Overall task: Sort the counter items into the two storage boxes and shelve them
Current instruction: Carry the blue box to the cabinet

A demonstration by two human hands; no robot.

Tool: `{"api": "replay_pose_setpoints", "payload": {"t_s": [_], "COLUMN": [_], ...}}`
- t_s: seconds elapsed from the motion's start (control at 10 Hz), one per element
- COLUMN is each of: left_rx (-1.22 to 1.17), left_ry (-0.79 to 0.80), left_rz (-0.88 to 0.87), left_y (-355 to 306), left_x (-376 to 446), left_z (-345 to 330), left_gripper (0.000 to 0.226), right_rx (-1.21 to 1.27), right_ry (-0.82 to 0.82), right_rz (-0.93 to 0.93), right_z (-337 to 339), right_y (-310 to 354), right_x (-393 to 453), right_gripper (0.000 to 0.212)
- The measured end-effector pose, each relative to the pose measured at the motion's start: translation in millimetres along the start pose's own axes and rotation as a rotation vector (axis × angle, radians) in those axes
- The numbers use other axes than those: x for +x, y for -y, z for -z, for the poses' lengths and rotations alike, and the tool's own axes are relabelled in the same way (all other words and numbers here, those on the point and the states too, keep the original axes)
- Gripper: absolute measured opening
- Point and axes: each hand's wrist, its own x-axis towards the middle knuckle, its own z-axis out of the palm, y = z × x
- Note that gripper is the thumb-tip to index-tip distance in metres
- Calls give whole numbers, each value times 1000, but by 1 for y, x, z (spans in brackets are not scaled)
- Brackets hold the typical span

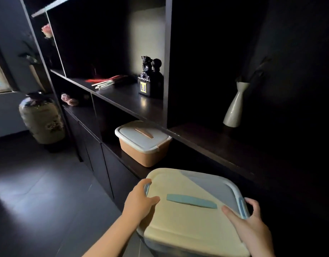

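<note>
Progress: We judge the sorting finished and the shelving half done; both boxes have their lids on.
Done: The orange box point(144, 145) sits on the lower shelf point(134, 169), lid closed, tucked partly under the shelf above.
Left: The blue-trimmed box point(193, 206) is in our hands, in front of the shelf edge and just right of the orange box; it is not yet set down.
Left hand point(141, 201): Our grip holds the box's left edge, thumb lying on the lid, fingers curled over the left clip.
Right hand point(251, 225): Our grip holds the right edge, thumb flat on the lid, fingers wrapped round the side by the blue clip.
Pose: Both forearms reach forward, the box roughly level between them.
Next, as we judge: Slide it onto the lower shelf beside the orange box.
</note>
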Motion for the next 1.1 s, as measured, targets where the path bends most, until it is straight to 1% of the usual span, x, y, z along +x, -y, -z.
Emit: {"api": "replay_pose_setpoints", "payload": {"t_s": [0.1,0.2,0.3,0.4,0.5,0.6,0.7,0.8,0.9,1.0,1.1], "left_rx": [11,46,49,80,258,393,374,412,478,483,398], "left_ry": [55,108,133,81,-56,-100,-32,87,160,194,211], "left_rz": [25,1,-41,-134,-357,-492,-571,-680,-728,-712,-736], "left_y": [2,1,-2,-6,0,25,43,40,31,28,30], "left_x": [36,74,105,128,133,124,126,157,188,204,207], "left_z": [-15,-26,-34,-41,-46,-53,-53,-41,-32,-36,-37], "left_gripper": [60,66,70,65,47,55,68,72,75,77,70], "right_rx": [153,246,283,351,362,412,410,425,376,308,296], "right_ry": [-152,-271,-223,-246,-300,-258,-231,-295,-355,-404,-420], "right_rz": [-25,-51,-130,-103,-127,-115,-76,-50,-54,-44,-127], "right_z": [-27,-49,-59,-73,-86,-90,-89,-99,-118,-123,-127], "right_y": [-7,-14,-12,-2,13,21,30,40,37,39,34], "right_x": [8,13,26,40,55,70,73,78,89,93,100], "right_gripper": [66,69,70,74,78,84,44,43,47,41,67]}}
